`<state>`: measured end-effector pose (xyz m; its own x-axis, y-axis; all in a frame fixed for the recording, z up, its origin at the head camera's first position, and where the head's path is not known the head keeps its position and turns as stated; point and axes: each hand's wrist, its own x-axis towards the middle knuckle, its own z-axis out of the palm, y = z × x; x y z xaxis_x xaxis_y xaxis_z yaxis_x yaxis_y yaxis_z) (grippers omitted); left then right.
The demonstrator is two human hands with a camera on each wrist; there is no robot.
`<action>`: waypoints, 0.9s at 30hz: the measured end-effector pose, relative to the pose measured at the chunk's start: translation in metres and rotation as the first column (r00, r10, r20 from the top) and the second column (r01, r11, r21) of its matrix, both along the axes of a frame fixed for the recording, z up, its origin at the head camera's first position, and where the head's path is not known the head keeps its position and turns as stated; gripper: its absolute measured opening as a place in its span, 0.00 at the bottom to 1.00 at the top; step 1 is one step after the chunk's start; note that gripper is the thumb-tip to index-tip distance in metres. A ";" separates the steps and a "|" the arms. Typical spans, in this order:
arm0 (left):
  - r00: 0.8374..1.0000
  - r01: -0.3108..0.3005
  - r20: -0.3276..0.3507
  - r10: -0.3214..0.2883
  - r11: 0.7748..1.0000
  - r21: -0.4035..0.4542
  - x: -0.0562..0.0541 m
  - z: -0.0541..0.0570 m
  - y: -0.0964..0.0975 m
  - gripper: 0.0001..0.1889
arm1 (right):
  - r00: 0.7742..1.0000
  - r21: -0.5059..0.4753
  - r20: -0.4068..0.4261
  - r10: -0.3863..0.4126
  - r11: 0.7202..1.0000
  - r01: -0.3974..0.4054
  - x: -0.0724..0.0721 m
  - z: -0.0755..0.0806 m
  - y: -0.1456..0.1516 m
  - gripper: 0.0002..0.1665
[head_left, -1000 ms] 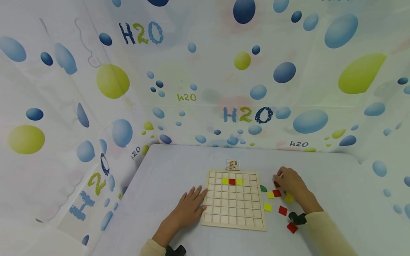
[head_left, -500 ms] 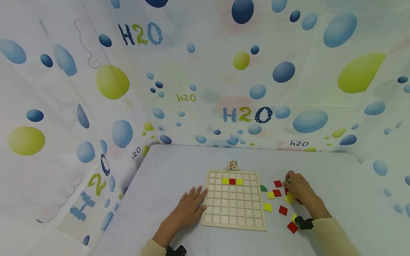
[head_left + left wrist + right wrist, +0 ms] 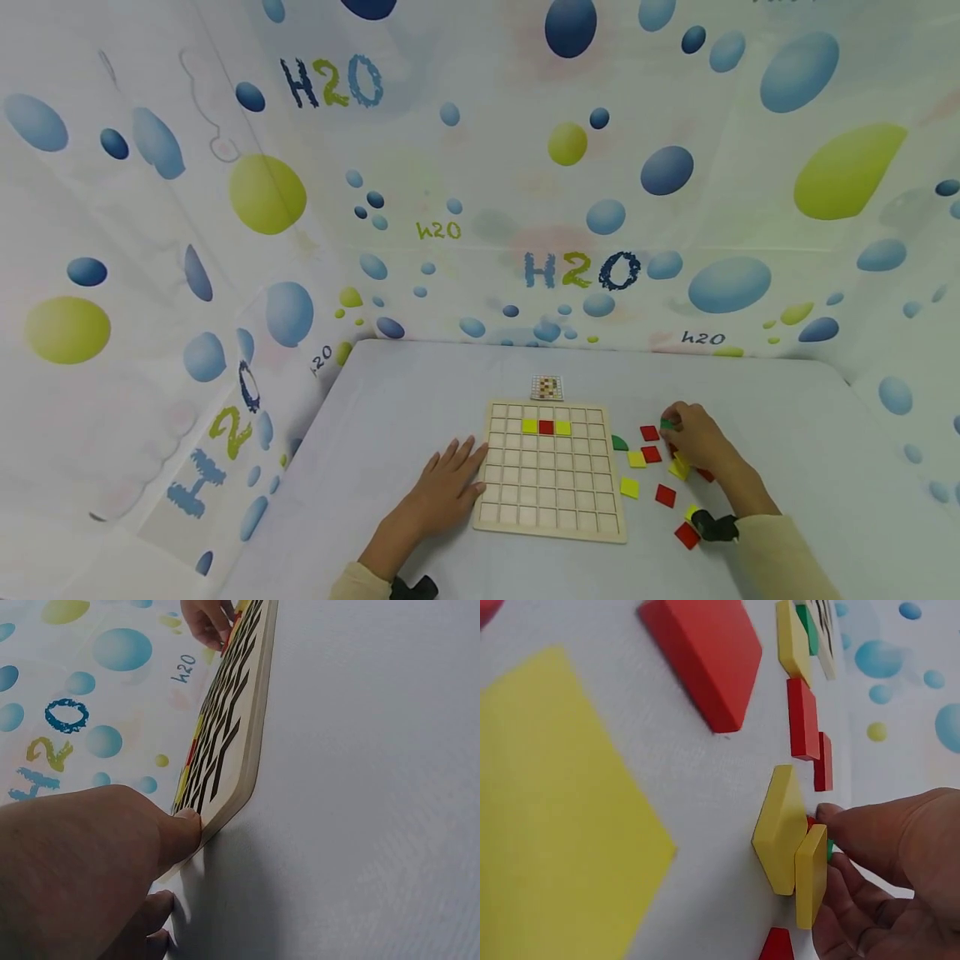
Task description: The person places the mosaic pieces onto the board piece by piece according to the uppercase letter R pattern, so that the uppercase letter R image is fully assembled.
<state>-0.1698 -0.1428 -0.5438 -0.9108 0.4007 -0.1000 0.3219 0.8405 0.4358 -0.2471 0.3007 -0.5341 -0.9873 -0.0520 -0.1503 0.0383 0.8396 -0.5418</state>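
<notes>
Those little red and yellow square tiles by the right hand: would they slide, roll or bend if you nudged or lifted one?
The tiles look like flat, thick-edged slabs, so probably stiff and unlikely to roll. They lie flat on the cloth-covered table, so a nudge would likely slide them. The right hand handles small pieces with its fingertips, which suggests they are light.

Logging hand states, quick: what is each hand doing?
Left hand: open, fingers flat against the wooden grid board edge.
Right hand: pinches a small green piece.
</notes>
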 end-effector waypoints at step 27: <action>1.000 0.004 -0.002 -0.004 1.000 -0.004 0.000 0.002 -0.001 0.33 | 0.997 -0.072 -0.075 -0.010 0.997 0.005 -0.021 -0.008 -0.034 0.19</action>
<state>-0.1697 -0.1441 -0.5420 -0.9094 0.4037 -0.0998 0.3260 0.8411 0.4315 -0.2678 0.2663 -0.5423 -0.9960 -0.0524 -0.0720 0.0015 0.7985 -0.6021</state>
